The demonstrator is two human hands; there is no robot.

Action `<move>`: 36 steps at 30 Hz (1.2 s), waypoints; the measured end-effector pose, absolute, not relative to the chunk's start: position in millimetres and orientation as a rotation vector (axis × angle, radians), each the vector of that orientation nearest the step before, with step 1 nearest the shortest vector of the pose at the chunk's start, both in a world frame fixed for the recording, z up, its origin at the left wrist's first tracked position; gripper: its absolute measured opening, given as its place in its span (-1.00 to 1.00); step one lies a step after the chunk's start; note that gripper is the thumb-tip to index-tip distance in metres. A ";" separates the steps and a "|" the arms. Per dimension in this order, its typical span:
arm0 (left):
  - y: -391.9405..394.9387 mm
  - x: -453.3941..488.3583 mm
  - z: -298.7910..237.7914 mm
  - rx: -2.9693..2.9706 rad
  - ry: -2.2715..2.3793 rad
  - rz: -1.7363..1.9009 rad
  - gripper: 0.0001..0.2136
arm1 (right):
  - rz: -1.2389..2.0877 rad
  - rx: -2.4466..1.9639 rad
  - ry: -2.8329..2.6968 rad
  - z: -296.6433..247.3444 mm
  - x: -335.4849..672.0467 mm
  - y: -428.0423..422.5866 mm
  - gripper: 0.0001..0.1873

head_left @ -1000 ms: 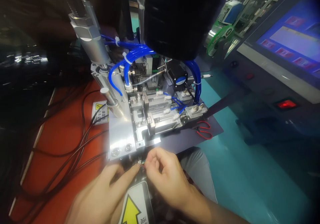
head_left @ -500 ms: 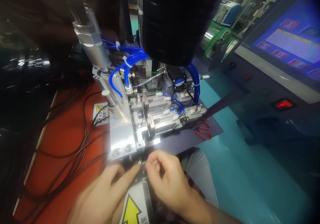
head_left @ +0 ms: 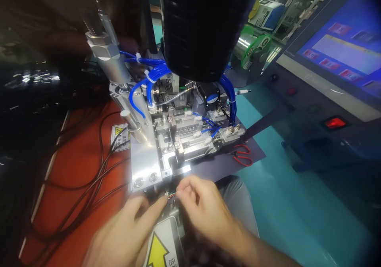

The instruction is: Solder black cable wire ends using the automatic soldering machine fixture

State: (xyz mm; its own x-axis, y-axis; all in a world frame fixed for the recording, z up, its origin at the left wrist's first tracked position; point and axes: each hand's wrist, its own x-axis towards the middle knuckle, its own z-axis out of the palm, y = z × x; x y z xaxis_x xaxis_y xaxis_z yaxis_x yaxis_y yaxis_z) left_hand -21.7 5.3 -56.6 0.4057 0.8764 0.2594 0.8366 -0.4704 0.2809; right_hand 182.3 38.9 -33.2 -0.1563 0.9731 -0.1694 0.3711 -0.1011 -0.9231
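Several thin coloured wires (head_left: 172, 195), red and green among them, run between my hands just in front of the metal machine. My right hand (head_left: 205, 209) pinches their right end between thumb and curled forefinger. At their left end, beside a small whitish piece, the thumb tip of my left hand (head_left: 127, 229) presses down; the fingers under it are partly hidden. Below the wires lies a machine part with a yellow arrow label (head_left: 157, 249). The bench machine (head_left: 184, 140), with metal slides and clamps, stands directly beyond my fingers.
Dark cables (head_left: 98, 171) loop across the red mat (head_left: 80, 140) at left. Red-handled scissors (head_left: 243, 155) lie right of the machine. Blue air tubes (head_left: 159, 72) and a large black cylinder (head_left: 199, 33) hang above. A touchscreen panel (head_left: 342, 56) and solder spool (head_left: 251, 47) stand right.
My right hand has shifted slightly right, and more of the coloured wires shows between the hands. My left hand stays nearly in place. The camera view has moved a little.
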 end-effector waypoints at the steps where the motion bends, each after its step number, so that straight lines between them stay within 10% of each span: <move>1: 5.5 -22.2 -57.4 2.556 1.559 0.565 -0.62 | 1.193 -1.519 -1.604 -29.1 181.5 39.2 -0.87; 20: 5.9 -21.4 -52.9 2.528 1.527 0.531 -0.56 | 1.246 -1.439 -1.460 -38.5 169.0 38.5 -0.84; 28: 5.9 -22.2 -54.1 2.475 1.530 0.500 -0.56 | 1.845 -1.478 -1.085 -42.0 177.1 54.5 -0.80; 36: 10.9 -29.6 -55.7 2.531 1.453 0.559 -0.59 | 1.488 -1.364 -1.385 -56.5 171.9 41.4 -0.66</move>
State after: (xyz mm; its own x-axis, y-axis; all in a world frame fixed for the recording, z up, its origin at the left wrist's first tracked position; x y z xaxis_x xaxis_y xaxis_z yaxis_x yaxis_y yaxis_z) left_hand -29.6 10.9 -55.7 0.4549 0.8589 0.2354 0.7952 -0.5107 0.3269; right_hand 171.9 41.4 -56.5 -0.2195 0.9464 -0.2371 0.1687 -0.2026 -0.9646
